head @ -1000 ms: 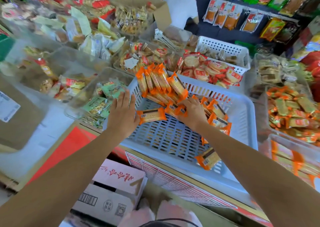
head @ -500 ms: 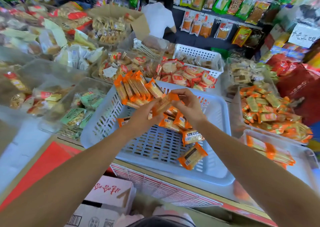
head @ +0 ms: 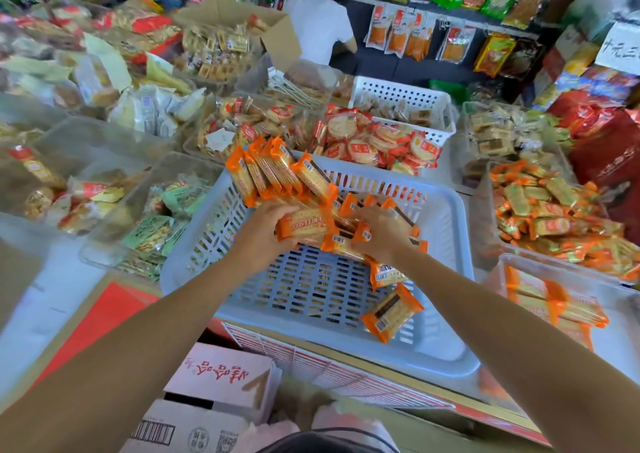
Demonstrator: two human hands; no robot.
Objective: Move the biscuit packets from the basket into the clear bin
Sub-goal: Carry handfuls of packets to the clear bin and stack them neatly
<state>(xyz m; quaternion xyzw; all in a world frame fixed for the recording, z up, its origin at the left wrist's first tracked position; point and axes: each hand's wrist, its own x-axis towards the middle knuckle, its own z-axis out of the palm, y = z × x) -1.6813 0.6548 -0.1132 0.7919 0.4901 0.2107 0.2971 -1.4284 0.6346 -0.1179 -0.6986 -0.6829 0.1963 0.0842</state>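
A pale blue slatted basket (head: 446, 321) stands in front of me with orange biscuit packets in it. A row of packets (head: 277, 172) leans on its far left rim, and loose packets (head: 391, 312) lie near its right side. My left hand (head: 258, 236) grips one orange packet (head: 304, 225) over the basket's middle. My right hand (head: 379, 232) curls round several packets beside it. The clear bin (head: 502, 269) sits at the right edge, with a few orange packets (head: 554, 305) inside.
Clear tubs of other snacks ring the basket: green packets (head: 156, 224) on the left, red round crackers (head: 374, 141) behind, orange snacks (head: 561, 213) at right. A white basket (head: 401, 97) stands further back. A person in white (head: 320, 19) faces the shelves. Cardboard boxes (head: 214, 383) sit below.
My left hand went from the basket's left rim to the middle and took hold of a packet. Both hands have gathered packets together; the view has shifted slightly left.
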